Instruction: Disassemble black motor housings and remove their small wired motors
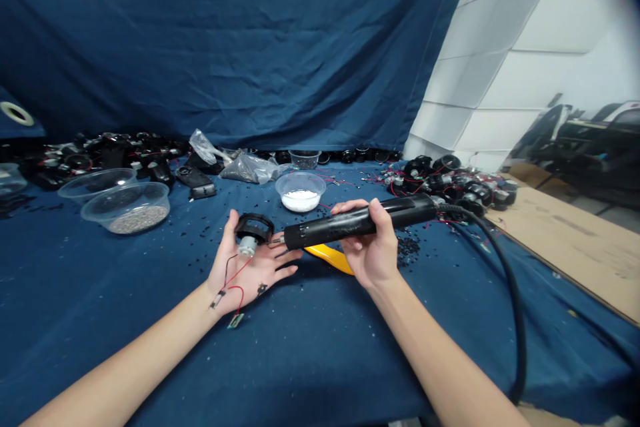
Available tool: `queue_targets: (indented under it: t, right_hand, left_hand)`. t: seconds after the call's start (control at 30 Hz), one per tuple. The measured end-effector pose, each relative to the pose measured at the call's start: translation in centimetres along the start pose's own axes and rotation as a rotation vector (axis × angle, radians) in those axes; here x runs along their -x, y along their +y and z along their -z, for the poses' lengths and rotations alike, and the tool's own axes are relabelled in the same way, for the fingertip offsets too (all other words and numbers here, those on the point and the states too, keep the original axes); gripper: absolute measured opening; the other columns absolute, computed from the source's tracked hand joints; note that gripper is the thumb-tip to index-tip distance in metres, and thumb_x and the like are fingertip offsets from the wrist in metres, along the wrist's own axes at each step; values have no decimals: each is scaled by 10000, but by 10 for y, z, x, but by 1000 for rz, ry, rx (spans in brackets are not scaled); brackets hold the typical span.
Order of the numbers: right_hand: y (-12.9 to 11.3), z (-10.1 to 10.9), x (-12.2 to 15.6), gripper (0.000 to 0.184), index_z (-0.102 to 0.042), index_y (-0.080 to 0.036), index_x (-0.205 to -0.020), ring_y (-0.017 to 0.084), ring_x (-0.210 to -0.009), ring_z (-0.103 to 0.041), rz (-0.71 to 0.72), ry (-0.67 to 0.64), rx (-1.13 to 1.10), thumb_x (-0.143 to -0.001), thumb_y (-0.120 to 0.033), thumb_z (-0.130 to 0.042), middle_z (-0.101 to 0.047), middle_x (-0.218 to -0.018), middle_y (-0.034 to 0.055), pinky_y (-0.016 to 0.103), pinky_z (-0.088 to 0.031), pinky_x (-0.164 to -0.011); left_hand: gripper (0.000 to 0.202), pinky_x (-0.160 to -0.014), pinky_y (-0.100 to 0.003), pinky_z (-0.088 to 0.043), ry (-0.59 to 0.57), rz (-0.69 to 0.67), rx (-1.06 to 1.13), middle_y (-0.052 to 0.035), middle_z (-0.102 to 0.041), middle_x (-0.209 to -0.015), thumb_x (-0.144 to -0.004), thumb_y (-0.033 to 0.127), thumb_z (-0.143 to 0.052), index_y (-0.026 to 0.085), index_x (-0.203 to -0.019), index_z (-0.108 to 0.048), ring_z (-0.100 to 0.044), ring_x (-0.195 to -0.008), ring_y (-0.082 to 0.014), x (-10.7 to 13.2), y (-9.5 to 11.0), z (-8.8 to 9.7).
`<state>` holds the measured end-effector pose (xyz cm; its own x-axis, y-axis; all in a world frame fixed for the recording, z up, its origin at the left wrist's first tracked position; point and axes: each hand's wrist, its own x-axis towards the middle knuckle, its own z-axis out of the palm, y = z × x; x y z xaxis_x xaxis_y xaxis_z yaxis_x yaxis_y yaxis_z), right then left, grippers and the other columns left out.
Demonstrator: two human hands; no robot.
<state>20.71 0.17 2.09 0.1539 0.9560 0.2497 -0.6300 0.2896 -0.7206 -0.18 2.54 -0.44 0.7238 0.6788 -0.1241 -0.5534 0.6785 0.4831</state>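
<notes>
Two hands: left hand (250,283) palm up, fingers spread, supporting black motor housing (250,232); right hand (377,263) wrapped around electric screwdriver (325,230)
Screwdriver bit (277,241): beside the housing — likely screw-driving; next calls for steady alignment

A hand could pass nearside of the black screwdriver (357,221), over bare surface (320,347); a bowl (300,183) blocks its far side, a cable (516,307) its right.
</notes>
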Motion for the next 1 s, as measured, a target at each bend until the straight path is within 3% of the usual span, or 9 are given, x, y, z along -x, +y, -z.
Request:
queue_targets:
  t: [0.4, 0.77, 1.0]
  right_hand:
    - [0, -5, 5, 400, -702, -175, -698, 29, -459, -336, 39, 72, 18, -705, -575, -695, -670, -798, 34, 150, -192, -374]
    - [1, -4, 7, 384, -715, -183, -717, 40, -493, -367, 28, 55, 1, -719, -566, -699, -670, -818, 44, 140, -205, -383]
    - [1, -4, 7, 388, -715, -178, -712, 26, -466, -319, 5, 72, -3, -704, -566, -708, -668, -814, 44, 139, -207, -379]
  left_hand:
    - [793, -917, -422, -511, -22, -42, 8, -166, -719, -1092, -737, 762, -557, 44, -1053, -678, -640, -1061, -313, 0, -3, -2]
    - [827, -894, -405, -518, 39, -85, -17, -158, -730, -1036, -763, 843, -415, 89, -923, -714, -660, -1014, -304, 0, -1, -5]
    - [927, -813, -359, -533, 103, -161, -50, -178, -716, -1045, -827, 826, -262, 36, -1085, -675, -671, -944, -253, -2, 0, -8]
